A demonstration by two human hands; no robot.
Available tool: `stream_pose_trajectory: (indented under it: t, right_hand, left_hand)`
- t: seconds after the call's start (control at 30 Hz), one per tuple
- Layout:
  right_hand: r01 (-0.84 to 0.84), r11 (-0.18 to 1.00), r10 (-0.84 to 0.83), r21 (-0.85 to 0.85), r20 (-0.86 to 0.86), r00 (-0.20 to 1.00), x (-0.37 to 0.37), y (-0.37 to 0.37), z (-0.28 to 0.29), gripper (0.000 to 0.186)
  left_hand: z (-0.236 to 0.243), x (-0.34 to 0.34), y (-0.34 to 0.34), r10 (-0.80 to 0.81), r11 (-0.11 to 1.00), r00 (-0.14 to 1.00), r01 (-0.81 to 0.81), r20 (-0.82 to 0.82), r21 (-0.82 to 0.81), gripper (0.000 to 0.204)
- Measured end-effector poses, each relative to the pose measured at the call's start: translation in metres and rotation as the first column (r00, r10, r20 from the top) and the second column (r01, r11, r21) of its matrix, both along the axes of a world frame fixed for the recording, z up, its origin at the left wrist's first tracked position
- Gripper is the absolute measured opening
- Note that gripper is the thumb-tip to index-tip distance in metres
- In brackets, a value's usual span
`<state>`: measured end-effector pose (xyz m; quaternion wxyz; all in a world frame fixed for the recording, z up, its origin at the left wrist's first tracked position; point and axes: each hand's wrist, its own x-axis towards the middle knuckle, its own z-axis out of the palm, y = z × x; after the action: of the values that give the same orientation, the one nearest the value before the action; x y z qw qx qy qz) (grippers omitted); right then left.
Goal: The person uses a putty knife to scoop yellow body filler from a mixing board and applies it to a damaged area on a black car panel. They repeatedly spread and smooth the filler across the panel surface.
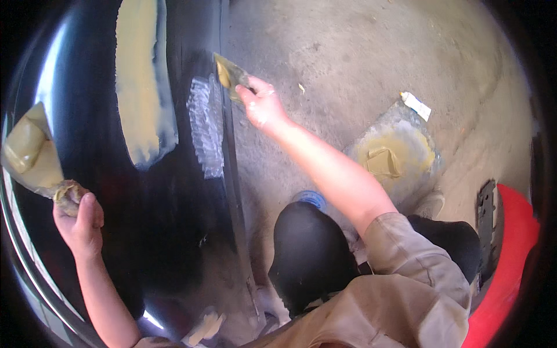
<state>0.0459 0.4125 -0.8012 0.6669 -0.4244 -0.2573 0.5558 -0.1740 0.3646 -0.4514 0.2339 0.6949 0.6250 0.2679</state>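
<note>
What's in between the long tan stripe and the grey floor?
In the head view, a streaky whitish patch on the black panel lies between the tan stripe and the floor.

Looking down from the wearer's head

We look through the left of two head-worn fisheye cameras, facing steeply down past the tan shirt [362, 310]. From close above, we take in the left hand [80, 225] and right hand [262, 105]; the dark panel [168, 226] spans our left side and the floor [360, 58] our upper right. Straight edges bow toward our round, black rim.
</note>
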Motion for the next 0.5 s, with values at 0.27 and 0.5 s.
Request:
stream_pose_trajectory:
  t: [0.27, 0.5]
  right_hand:
    - [0.042, 0.982, -0.100, 0.186, 0.319, 0.942, -0.040, 0.059, -0.020, 0.036]
    - [0.085, 0.953, -0.210, 0.291, 0.431, 0.878, -0.057, 0.085, -0.039, 0.034]
  left_hand:
    - [0.009, -0.025, -0.004, -0.021, 0.996, 0.984, 0.036, -0.178, 0.077, 0.048]
    - [0.048, -0.073, -0.008, -0.113, 0.994, 0.919, 0.106, -0.378, -0.041, 0.038]
